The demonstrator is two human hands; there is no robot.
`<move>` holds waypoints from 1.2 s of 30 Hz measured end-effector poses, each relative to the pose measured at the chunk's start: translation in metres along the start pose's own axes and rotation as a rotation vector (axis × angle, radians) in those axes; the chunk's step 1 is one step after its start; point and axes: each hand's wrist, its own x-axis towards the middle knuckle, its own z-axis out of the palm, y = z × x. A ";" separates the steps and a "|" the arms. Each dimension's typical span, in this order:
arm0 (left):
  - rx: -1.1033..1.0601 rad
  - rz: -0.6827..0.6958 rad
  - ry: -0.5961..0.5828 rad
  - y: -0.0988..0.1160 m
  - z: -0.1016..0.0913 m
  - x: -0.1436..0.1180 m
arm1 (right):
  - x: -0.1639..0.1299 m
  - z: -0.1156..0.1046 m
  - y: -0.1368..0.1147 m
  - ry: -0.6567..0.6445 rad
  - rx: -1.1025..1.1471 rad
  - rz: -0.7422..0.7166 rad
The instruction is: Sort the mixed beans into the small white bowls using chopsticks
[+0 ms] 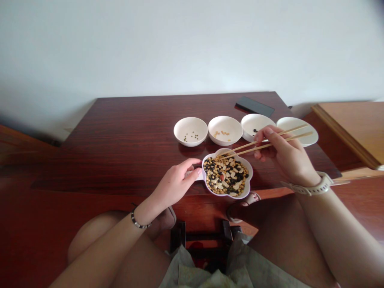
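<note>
A flower-shaped white dish full of mixed yellow, black and white beans sits at the table's near edge. My left hand grips its small handle on the left side. My right hand holds a pair of wooden chopsticks, their tips down at the far rim of the dish. Behind the dish stands a row of small white bowls: one with a few green beans, one with a few yellow beans, one with a couple of black beans, and a plate-like one partly hidden by my hand.
The dark red wooden table stretches to the left and back toward a white wall. A black phone lies at the far right corner. A lighter wooden surface stands to the right. My knees and a stool are below the table edge.
</note>
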 end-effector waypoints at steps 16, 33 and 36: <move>0.005 -0.002 -0.007 0.000 0.001 0.001 | -0.001 -0.001 -0.002 -0.007 -0.051 0.002; 0.001 -0.007 -0.007 -0.001 0.002 0.001 | -0.002 -0.003 -0.001 -0.007 -0.087 -0.012; 0.002 -0.005 -0.004 -0.001 0.002 0.002 | -0.001 -0.003 0.000 -0.021 -0.081 -0.033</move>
